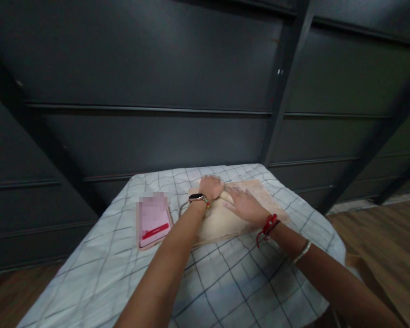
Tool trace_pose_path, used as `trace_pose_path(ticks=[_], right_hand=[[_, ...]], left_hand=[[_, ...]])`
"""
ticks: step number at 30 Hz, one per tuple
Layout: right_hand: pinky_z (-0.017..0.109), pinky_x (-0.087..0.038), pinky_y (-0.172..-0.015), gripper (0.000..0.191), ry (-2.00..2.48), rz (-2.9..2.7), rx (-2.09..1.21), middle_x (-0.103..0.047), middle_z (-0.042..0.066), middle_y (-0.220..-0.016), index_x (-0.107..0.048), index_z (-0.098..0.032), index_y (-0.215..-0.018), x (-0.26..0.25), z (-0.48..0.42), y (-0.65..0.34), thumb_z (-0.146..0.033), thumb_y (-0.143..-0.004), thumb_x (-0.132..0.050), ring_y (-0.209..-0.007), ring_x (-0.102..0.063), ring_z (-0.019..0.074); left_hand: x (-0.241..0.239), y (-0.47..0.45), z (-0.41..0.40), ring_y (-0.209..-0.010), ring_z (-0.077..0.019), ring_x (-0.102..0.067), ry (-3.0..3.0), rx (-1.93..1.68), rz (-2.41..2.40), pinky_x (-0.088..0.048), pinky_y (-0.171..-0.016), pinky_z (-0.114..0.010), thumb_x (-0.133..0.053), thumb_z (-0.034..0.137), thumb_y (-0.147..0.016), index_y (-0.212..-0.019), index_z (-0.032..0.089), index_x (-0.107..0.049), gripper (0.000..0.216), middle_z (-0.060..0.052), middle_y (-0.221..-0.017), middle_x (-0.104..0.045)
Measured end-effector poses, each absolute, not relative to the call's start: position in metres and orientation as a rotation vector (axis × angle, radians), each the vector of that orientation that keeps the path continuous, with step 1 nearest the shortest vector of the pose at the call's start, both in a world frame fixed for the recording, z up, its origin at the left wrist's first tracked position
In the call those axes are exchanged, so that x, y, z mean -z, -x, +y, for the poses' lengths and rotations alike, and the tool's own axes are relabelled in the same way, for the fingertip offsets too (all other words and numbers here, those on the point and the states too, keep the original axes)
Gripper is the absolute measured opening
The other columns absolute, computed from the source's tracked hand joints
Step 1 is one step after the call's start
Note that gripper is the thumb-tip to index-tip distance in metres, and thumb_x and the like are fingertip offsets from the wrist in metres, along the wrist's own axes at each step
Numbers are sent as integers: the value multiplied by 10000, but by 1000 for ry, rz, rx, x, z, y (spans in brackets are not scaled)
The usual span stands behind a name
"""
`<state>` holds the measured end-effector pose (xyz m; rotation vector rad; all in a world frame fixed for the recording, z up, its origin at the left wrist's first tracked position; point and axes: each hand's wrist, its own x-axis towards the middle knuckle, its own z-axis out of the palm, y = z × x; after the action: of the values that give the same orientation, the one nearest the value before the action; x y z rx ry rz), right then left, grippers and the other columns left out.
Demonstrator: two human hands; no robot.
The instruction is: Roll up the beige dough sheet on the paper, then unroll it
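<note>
A pale lump of dough point(222, 217) lies on a floured wooden board point(263, 193) on a table under a white checked cloth point(222, 278). My left hand point(211, 187) is curled into a fist at the far end of the dough, pressing on it; a watch is on that wrist. My right hand point(244, 203) lies flat on the dough with fingers stretched out, a red thread and a bangle on that arm.
A pink-and-red packet point(153, 221) rests on a small board to the left of the dough. Behind the table stands a dark panelled wall with a slanted metal post point(283, 91). Wooden floor shows on the right and lower left.
</note>
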<state>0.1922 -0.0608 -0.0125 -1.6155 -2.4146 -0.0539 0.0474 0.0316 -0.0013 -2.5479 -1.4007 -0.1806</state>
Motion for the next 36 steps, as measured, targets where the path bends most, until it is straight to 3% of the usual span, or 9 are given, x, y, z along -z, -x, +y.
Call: trace_pose_path(ticks=[5, 14, 21, 30, 36], right_hand=[[476, -308, -1051, 601, 1557, -2429, 33, -477, 201, -1383, -340, -96, -1414, 15, -46, -204, -484, -957, -374, -1292, -419, 299], [431, -367, -1024, 595, 1428, -2524, 49, -496, 234, -1350, -404, -13, -1355, 23, -22, -217, -460, -961, -394, -1227, -487, 301], [410, -407, -1002, 489, 1301, -2521, 34, -589, 171, -1255, -536, -100, -1265, 29, -9, -226, -455, -944, -441, -1172, -541, 277], [414, -355, -1060, 500, 1282, -2500, -331, -583, 124, -1297, -585, -138, -1247, 25, 13, -244, -490, -905, -491, -1211, -514, 270], [382, -393, -1024, 480, 1353, -2470, -547, -608, 128, -1267, -619, -127, -1204, 13, 19, -249, -466, -943, -401, -1154, -563, 260]], left_hand=[[-6, -62, 38, -1012, -238, -620, 2545, 113, -1443, -391, -852, -370, -311, 225, -948, -976, 117, -688, 393, -148, -1008, -699], [-14, -77, 56, -1042, -249, -612, 2633, 9, -1495, -425, -793, -325, -328, 257, -944, -1036, 144, -682, 384, -135, -1083, -684], [-11, -89, 75, -1052, -263, -613, 2663, -1, -1591, -455, -799, -327, -288, 270, -944, -1120, 150, -659, 428, -143, -1149, -659], [-10, -106, 93, -1109, -265, -587, 2715, 156, -1757, -450, -819, -317, -234, 295, -961, -1192, 129, -621, 480, -165, -1179, -638], [-6, -114, 104, -1084, -244, -597, 2743, 160, -1741, -436, -812, -282, -237, 308, -970, -1177, 86, -614, 484, -190, -1186, -626]])
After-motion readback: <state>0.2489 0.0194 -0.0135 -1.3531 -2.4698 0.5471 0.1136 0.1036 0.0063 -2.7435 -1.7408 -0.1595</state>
